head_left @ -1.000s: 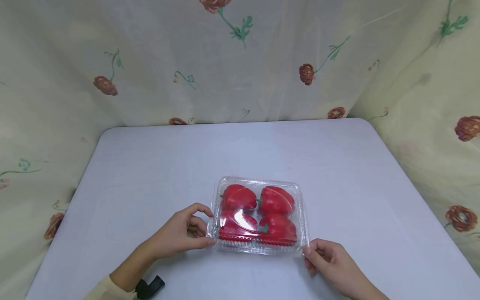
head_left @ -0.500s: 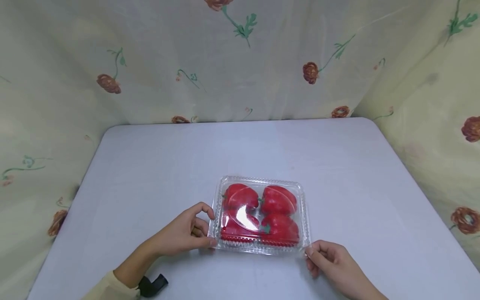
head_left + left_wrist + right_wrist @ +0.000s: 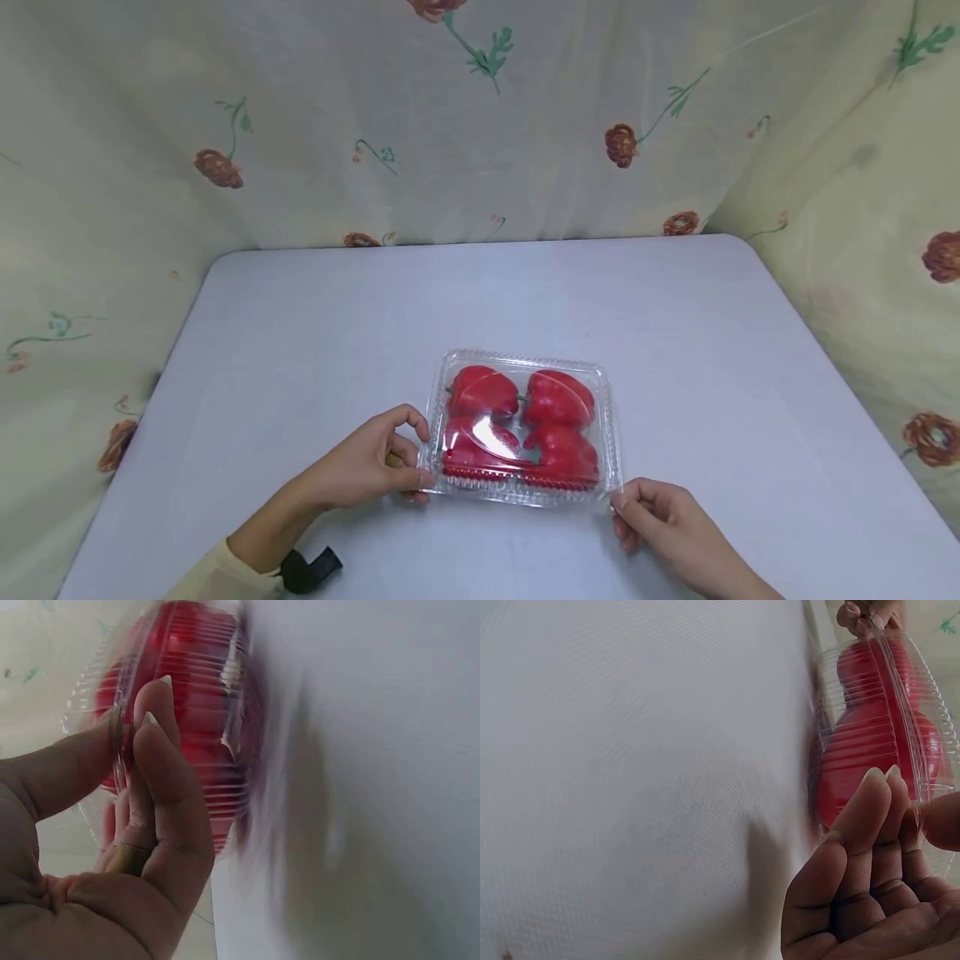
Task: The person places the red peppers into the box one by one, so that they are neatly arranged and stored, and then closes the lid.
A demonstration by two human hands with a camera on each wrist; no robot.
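Observation:
A clear plastic clamshell container (image 3: 525, 497) sits on the white table, its lid down over several red bell peppers (image 3: 558, 400) with green stems. My left hand (image 3: 378, 462) pinches the rim at the container's near left corner, thumb on top and fingers beneath. In the left wrist view the thumb and fingertips of the left hand (image 3: 142, 802) meet across the rim. At the near right corner my right hand (image 3: 663, 525) pinches the rim between thumb and curled fingers. The right wrist view shows the right hand (image 3: 885, 862) at that rim, the ribbed container wall (image 3: 855, 742) just past the fingertips.
The white table (image 3: 480, 300) reaches back to a floral curtain (image 3: 525, 125), which also hangs along both sides. A black strap or device (image 3: 311, 571) is at the left wrist, by a pale yellow sleeve (image 3: 228, 575).
The left fingers have curled a little further under the container's left rim. The container and the right hand stay nearly in place; the whole view has shifted slightly.

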